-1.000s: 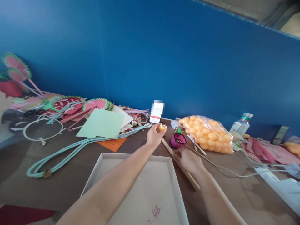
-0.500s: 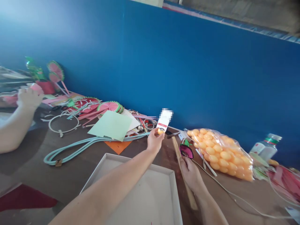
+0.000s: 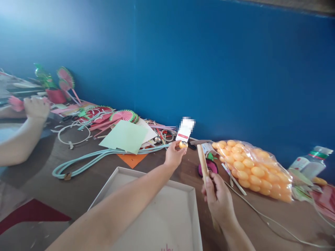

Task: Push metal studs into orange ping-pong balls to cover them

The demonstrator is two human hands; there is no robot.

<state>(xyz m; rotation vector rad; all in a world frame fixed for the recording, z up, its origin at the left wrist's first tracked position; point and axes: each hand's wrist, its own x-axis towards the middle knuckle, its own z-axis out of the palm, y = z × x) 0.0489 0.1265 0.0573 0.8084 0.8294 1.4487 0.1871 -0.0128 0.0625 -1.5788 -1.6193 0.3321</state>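
Note:
My left hand [image 3: 175, 153] pinches a small orange ball [image 3: 183, 144] with a shiny, silvery part on top, just in front of a phone [image 3: 185, 130] leaning by the blue wall. My right hand [image 3: 218, 193] is wrapped around the wooden handle of a hammer [image 3: 202, 160]. Its dark head lies crosswise at the far end, and the handle's lower part passes behind my hand. Beyond the handle sits a dark pink-and-black pouch-like item [image 3: 211, 166]. Under my left forearm lies a shallow white box lid [image 3: 180, 209], partly covered by the arm.
A clear bag of orange balls [image 3: 253, 170] and a plastic bottle [image 3: 311, 162] stand right. Leftward are light-blue tubing [image 3: 86, 162], a pale green sheet [image 3: 125, 136], paper fans [image 3: 124, 116] and a white ring [image 3: 73, 135]. Another person's hand [image 3: 36, 108] works at far left. A cord [image 3: 261, 214] crosses the right.
My right hand has raised the hammer, and its handle stands steeper. My left hand keeps the ball near the phone. The view has tilted down slightly, and the other person's hand has shifted.

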